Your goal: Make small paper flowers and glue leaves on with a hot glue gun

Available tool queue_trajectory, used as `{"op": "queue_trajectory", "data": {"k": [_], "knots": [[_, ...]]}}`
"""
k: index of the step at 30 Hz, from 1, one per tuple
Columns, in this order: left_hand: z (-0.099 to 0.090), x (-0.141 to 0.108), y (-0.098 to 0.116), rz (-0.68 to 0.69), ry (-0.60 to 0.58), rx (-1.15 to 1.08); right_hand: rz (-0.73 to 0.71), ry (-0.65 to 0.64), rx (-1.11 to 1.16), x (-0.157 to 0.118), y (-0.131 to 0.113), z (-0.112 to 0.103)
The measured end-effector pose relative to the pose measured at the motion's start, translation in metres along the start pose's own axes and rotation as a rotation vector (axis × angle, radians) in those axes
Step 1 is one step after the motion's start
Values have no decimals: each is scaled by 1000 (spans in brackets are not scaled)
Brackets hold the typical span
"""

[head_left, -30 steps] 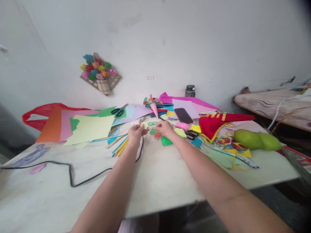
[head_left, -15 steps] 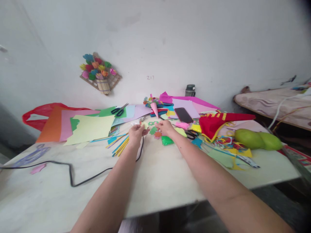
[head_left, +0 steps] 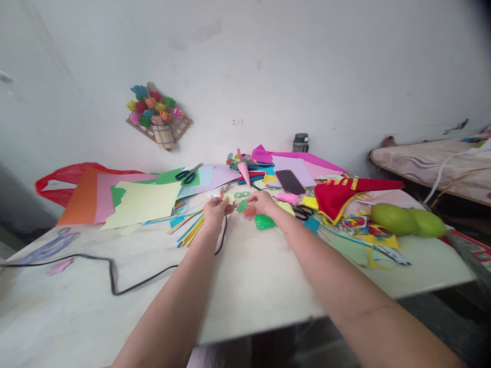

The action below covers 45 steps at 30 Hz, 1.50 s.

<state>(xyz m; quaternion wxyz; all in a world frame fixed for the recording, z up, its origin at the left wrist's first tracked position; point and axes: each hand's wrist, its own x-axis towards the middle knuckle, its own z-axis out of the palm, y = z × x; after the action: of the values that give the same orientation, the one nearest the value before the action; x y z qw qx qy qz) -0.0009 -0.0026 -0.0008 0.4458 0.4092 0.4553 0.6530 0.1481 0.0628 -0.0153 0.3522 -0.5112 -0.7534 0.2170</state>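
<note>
My left hand [head_left: 215,208] is closed on a small pale yellow paper cut-out [head_left: 229,198], held between thumb and fingers. To its right, my right hand [head_left: 261,202] makes a pinch over the table; whatever sits between its fingertips is too small to make out. Between and beyond the hands lie green paper cut-outs with pink dots [head_left: 241,194]. Close to my right hand are an orange paper flower [head_left: 249,211] and a bright green packet [head_left: 264,222]. A pink paper cone with small flowers [head_left: 244,173] lies farther back.
Coloured paper sheets [head_left: 141,204] and scissors [head_left: 188,174] spread across the left. Yellow and blue paper strips [head_left: 192,231] and a black cable [head_left: 111,271] lie nearer. Rightward are a phone [head_left: 289,182], black-handled scissors [head_left: 303,212], red cloth [head_left: 333,199] and green fruit [head_left: 393,219].
My right hand has shifted very slightly, its fingertips moving a little to the right. My left hand keeps its hold on the yellow cut-out in the same place.
</note>
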Motion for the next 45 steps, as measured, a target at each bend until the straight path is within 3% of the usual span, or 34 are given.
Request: {"op": "queue_trajectory", "data": {"k": [7, 17, 35, 45], "knots": [[0, -1, 0, -15, 0, 0, -59, -38, -318, -1, 1, -1], [0, 0, -1, -21, -8, 1, -106, -96, -184, 3, 10, 6], [0, 0, 0, -21, 7, -8, -137, -110, -265, -3, 1, 0], [-21, 15, 13, 89, 233, -164, -120, 22, -325, -8, -10, -8]]}}
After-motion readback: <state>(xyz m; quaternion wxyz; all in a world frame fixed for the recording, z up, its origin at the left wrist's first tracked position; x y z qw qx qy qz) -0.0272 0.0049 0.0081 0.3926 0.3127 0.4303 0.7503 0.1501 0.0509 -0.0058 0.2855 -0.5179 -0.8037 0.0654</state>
